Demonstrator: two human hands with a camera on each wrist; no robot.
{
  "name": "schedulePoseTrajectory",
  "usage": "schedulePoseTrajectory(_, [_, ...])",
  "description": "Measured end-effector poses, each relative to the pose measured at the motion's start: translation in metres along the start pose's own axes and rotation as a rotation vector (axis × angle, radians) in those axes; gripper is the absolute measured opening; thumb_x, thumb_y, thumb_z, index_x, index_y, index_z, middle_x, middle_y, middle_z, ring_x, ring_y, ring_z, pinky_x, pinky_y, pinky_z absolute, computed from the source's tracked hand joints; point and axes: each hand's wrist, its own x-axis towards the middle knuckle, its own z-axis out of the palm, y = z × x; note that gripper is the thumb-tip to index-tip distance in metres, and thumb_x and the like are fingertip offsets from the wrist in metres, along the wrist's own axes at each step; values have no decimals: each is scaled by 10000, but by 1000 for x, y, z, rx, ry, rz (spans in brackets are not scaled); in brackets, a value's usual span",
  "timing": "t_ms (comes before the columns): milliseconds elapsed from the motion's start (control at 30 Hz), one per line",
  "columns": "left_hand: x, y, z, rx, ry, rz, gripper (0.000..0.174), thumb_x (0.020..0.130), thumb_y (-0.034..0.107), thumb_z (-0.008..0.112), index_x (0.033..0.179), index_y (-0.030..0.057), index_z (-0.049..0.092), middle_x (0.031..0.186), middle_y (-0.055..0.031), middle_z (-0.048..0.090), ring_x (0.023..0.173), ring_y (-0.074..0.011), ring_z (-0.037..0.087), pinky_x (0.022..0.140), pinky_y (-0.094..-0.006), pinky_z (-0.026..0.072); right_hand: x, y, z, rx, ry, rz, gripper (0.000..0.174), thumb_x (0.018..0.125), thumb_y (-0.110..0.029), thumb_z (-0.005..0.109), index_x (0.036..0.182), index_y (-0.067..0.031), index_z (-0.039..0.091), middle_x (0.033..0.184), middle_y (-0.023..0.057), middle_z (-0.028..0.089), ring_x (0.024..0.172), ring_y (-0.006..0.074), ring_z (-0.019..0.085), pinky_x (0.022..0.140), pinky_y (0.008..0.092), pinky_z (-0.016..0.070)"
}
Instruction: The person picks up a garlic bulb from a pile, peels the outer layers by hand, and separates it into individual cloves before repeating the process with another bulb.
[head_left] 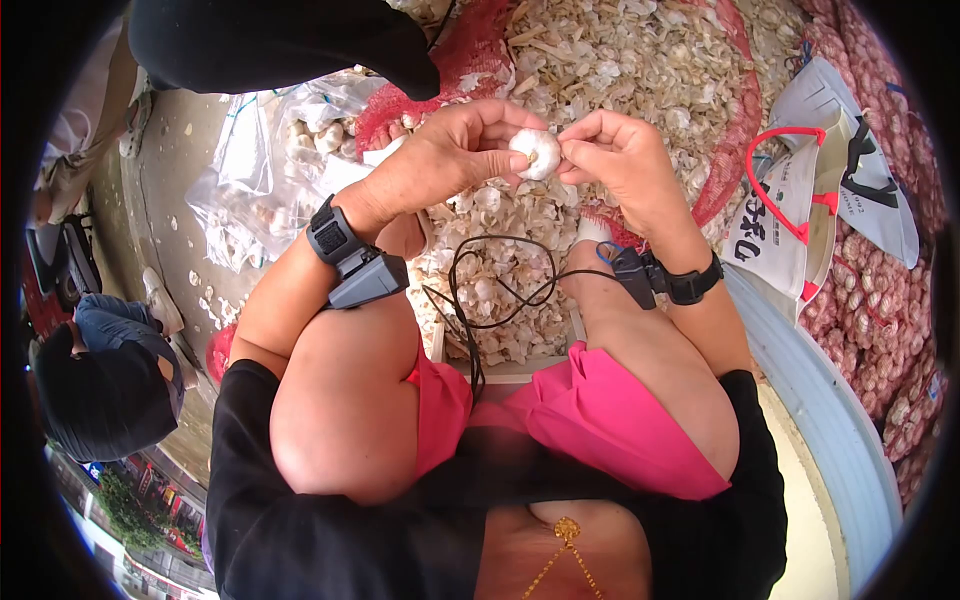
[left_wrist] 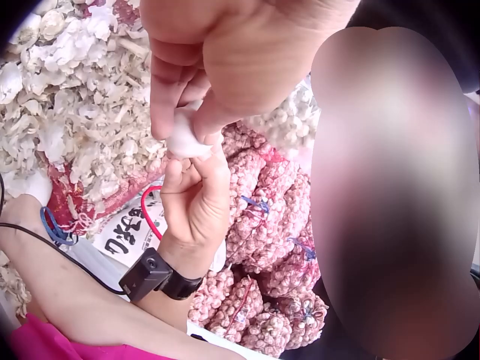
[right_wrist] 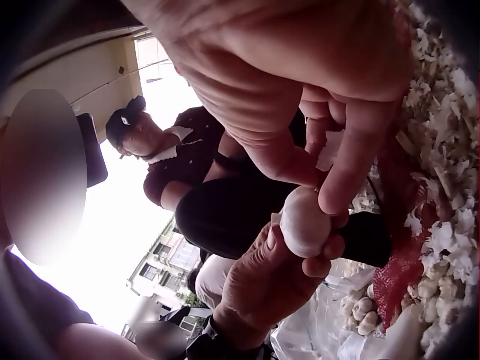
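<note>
A whitish garlic bulb [head_left: 535,153] is held up in front of my knees, above a heap of loose skins. My left hand [head_left: 435,150] grips it between thumb and fingers, as the right wrist view also shows around the bulb [right_wrist: 306,221]. From the other side, my right hand [head_left: 630,160] has its thumb and finger pinched together right at the bulb's edge. A thin flake of garlic skin [right_wrist: 328,150] shows between the right hand's fingers. In the left wrist view the bulb [left_wrist: 185,139] is partly covered by the left fingers.
Garlic skins [head_left: 620,70] are heaped ahead, edged by red mesh [head_left: 735,150]. A clear plastic bag [head_left: 235,215] with bulbs lies left. A white bag with red handles [head_left: 785,220] and mesh sacks of garlic [head_left: 855,310] stand right. A black cable [head_left: 500,240] loops between my legs. Another person sits opposite.
</note>
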Motion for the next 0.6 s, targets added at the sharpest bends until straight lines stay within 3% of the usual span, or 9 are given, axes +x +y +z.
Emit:
schedulePoseTrajectory(100, [0,-1,-2,6,5,17,381,949,73,606,1309,8,500,1173,-79,631,1092,-144,603,946,-293,499,-1,-3,4,29,14,13,164,862,-61,687,978,49,649,907,90,680,768,127,671,686,242,562])
schedulePoseTrajectory(167, [0,-1,-2,15,10,19,378,949,72,605,1307,9,503,1170,-78,631,1090,-142,602,946,-290,497,-1,-2,7,-105,-1,-71,156,864,-47,684,981,46,638,914,89,677,775,124,670,698,245,569])
schedulePoseTrajectory(400, [0,-5,-3,6,31,32,384,949,89,614,1300,17,478,1140,-72,629,1072,-135,607,928,-289,508,2,-3,1,-50,-6,-26,99,871,-21,664,948,36,640,868,76,680,791,112,655,695,242,546])
schedulePoseTrajectory(467, [1,-4,-3,-6,2,39,386,951,98,615,1300,18,470,1140,-75,628,1067,-138,609,916,-294,519,8,7,-4,-307,110,-172,114,874,-24,658,974,29,653,872,67,685,805,114,652,708,249,539])
schedulePoseTrajectory(600, [-2,1,-1,-79,3,11,385,957,117,610,1301,21,464,1159,-84,616,1046,-146,613,882,-305,547,10,4,-4,-380,208,-233,166,863,-54,681,1009,21,660,888,60,687,804,115,646,720,253,533])
